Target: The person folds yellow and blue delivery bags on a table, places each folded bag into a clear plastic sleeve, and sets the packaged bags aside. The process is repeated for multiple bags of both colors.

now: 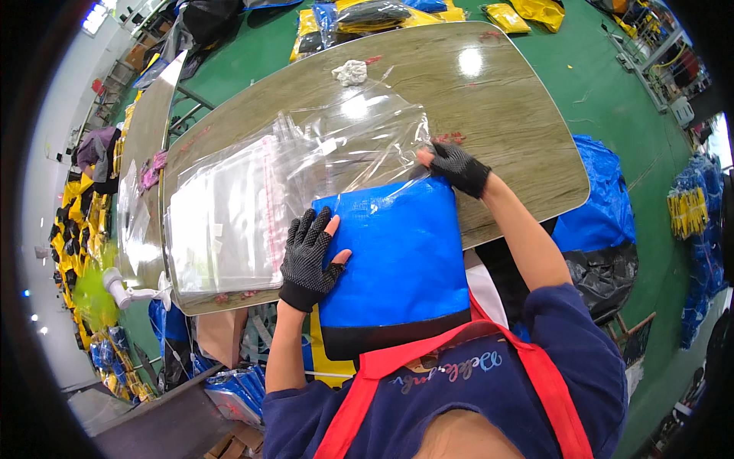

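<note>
A blue folded sheet-like bag [394, 264] with a black lower band lies over the table's near edge, close to my body. My left hand [310, 256], in a black dotted glove with bare fingertips, rests spread on its left edge. At its far right corner my right hand [459, 167], gloved alike, pinches the edge of a clear plastic bag [375, 145]. That bag lies crumpled beyond the blue piece, and its near edge laps over the blue piece's far end. Left of my left hand is a flat stack of clear plastic bags [222, 222].
The wood-patterned table [527, 130] has a rounded far edge. A crumpled white wad [350, 73] lies towards its back. A small fan [115, 287] is at the left edge. Blue and black sheeting [600, 206] stands at the right, with yellow packs [367, 15] behind the table.
</note>
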A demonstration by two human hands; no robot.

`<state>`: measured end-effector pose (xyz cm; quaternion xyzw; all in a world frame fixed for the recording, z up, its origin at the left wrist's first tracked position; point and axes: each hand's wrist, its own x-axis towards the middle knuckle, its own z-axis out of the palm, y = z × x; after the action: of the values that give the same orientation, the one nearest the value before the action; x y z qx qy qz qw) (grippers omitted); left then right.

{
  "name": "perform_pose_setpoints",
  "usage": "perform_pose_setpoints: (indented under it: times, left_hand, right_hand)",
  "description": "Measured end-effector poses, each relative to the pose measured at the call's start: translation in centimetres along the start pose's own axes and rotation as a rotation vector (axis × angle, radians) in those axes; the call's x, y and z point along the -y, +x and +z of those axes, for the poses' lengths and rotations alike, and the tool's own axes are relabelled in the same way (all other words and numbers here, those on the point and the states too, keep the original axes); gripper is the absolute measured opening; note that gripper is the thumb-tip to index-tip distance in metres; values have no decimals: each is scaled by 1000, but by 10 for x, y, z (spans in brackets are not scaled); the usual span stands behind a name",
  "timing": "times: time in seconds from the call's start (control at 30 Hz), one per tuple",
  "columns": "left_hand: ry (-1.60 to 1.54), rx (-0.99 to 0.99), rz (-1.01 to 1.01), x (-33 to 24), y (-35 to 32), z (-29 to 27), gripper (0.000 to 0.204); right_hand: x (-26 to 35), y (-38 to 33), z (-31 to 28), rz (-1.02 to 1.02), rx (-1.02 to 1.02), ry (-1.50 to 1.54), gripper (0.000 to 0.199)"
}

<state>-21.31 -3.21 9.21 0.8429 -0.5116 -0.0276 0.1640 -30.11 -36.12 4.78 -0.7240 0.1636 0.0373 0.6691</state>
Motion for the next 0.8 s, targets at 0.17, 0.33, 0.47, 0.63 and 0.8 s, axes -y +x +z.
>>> perform_pose_setpoints:
  times: [0.17, 0.33, 0.47, 0.63, 0.8]
  left_hand:
    - [-84, 24, 74, -1, 14, 4, 56]
    - [-235, -34, 25, 5, 12, 12, 58]
    - [-250, -52, 30, 4, 12, 15, 53]
    - [-648, -363, -298, 49, 2, 62, 42]
    - [-980, -97, -669, 77, 31, 78, 68]
  right_hand:
    - [-15, -60, -7, 178, 90, 219, 62]
    - [0, -72, 46, -92, -653, -412, 45]
    - [-40, -81, 69, -108, -807, -289, 45]
    - [-32, -110, 62, -61, -603, -216, 39]
    - [-60, -114, 68, -92, -601, -296, 40]
